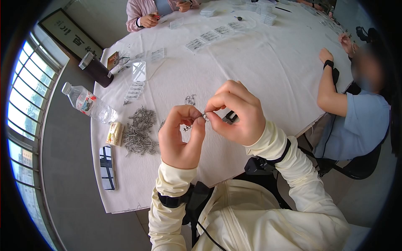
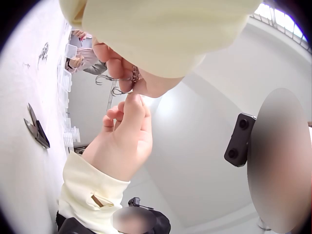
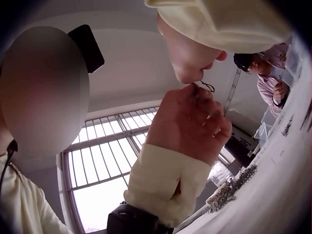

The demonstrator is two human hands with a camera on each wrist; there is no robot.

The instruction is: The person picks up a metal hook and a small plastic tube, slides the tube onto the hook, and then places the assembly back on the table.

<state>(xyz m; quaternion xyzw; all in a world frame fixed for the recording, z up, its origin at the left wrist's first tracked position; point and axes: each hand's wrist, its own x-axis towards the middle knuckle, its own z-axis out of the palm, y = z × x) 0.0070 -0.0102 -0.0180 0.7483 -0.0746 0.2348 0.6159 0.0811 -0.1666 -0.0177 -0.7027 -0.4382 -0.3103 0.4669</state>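
Both hands meet above the table. My left hand [image 1: 182, 136] pinches small metal treble hooks [image 1: 187, 127] between thumb and fingers, with some hooks against its curled fingers. The thumb and index finger of my right hand [image 1: 243, 113] pinch a small wire piece at the same spot. In the left wrist view, curved hooks [image 2: 118, 91] stick out between the left hand [image 2: 156, 87] and the right hand [image 2: 122, 141]. A dark wire loop [image 3: 208, 87] shows at the fingertips in the right wrist view. Which hand bears each part is hard to tell.
A pile of hooks [image 1: 141, 131] lies left of the hands, near a tissue pack [image 1: 115, 134], phone [image 1: 107, 167], plastic bottle [image 1: 90, 102] and dark flask [image 1: 96, 70]. Black snips [image 2: 38, 131] lie beneath the right hand. Clear boxes [image 1: 209, 37] stand farther back; people sit around the table.
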